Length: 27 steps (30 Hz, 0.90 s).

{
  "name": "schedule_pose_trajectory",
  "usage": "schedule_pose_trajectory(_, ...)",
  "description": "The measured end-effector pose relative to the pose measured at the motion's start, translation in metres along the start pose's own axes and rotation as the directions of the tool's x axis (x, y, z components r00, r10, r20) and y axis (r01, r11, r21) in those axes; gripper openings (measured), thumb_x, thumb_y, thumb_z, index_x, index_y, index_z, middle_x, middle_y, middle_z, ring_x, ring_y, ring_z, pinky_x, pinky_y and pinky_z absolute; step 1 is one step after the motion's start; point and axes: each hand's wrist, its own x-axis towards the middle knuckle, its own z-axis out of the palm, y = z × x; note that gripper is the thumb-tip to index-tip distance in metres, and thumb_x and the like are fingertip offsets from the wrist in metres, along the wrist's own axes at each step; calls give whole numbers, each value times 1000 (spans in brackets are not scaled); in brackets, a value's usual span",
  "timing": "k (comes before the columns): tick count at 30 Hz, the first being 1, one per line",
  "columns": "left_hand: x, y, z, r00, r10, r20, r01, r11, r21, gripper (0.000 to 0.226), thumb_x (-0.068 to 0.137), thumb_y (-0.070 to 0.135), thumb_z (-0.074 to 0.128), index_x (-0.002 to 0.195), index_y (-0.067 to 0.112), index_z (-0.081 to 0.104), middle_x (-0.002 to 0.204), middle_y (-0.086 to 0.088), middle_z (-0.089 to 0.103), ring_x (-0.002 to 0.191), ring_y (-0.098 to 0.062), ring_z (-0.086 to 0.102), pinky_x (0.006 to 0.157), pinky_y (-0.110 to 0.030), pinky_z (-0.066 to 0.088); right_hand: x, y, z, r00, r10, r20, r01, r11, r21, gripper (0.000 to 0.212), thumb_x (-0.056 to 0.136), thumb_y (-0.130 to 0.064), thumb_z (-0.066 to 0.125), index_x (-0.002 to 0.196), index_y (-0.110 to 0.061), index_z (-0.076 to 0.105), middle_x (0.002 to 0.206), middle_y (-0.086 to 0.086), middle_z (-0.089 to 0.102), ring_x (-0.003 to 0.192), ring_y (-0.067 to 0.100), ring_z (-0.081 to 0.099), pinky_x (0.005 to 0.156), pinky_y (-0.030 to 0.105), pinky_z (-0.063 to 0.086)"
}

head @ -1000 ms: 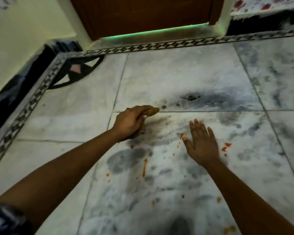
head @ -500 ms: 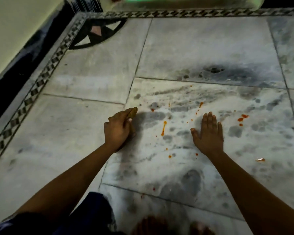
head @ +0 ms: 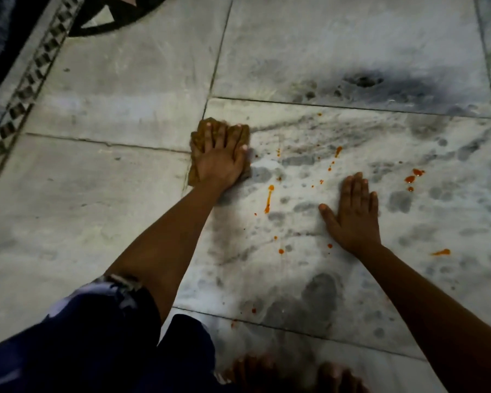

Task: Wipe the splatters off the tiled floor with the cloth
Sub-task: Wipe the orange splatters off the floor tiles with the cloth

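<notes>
My left hand (head: pixel 220 157) lies flat with spread fingers on a brown cloth (head: pixel 200 134), pressing it onto the marble tile floor (head: pixel 111 222) at a tile joint. Orange-red splatters dot the tile to the right of the cloth: a long streak (head: pixel 269 198), small drops (head: pixel 336 151), a cluster (head: pixel 413 177) at the right and a smear (head: pixel 441 252) lower right. My right hand (head: pixel 352 214) rests palm down on the floor among the splatters, fingers together, holding nothing.
A patterned border strip (head: pixel 20 109) and a dark inlay (head: pixel 111 15) run along the upper left by the wall. My knee in dark blue cloth (head: pixel 97 336) fills the lower left. Bare toes (head: pixel 267 370) show at the bottom edge.
My left hand went from a fist around the bunched cloth to a flat palm on the spread cloth. The view tilted down, and the door is out of frame.
</notes>
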Motion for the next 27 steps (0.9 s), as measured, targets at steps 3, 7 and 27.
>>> schedule_pose_trajectory(3, -40, -2, 11, 981, 182, -66, -181, 983, 26, 54, 94, 49, 17, 146, 36, 24, 156, 1, 23, 145, -28, 10, 112, -57, 6, 2, 1, 0, 1000, 3, -9, -3, 1000, -5, 97, 76, -67, 4, 149, -2, 2, 157, 18, -4, 145, 30, -3, 114, 36, -11)
schedule_pose_trajectory(7, -98, -49, 22, 961, 260, -89, -259, 966, 17, 53, 93, 47, 25, 144, 34, 32, 153, 0, 31, 142, -30, 20, 110, -53, 16, 3, 4, 5, 1000, 2, -16, -2, 1000, -1, 95, 78, -67, 7, 148, -2, 3, 156, 19, -2, 145, 31, -3, 113, 37, -11)
schedule_pose_trajectory(27, -25, -7, 15, 990, 66, -127, -67, 998, -6, 52, 92, 48, 26, 143, 36, 34, 154, 0, 29, 144, -29, 16, 109, -59, 17, 3, 3, 8, 996, -25, -91, 23, 999, -25, 86, 90, -63, 15, 147, 1, 16, 154, 25, 14, 142, 38, 14, 114, 42, 0)
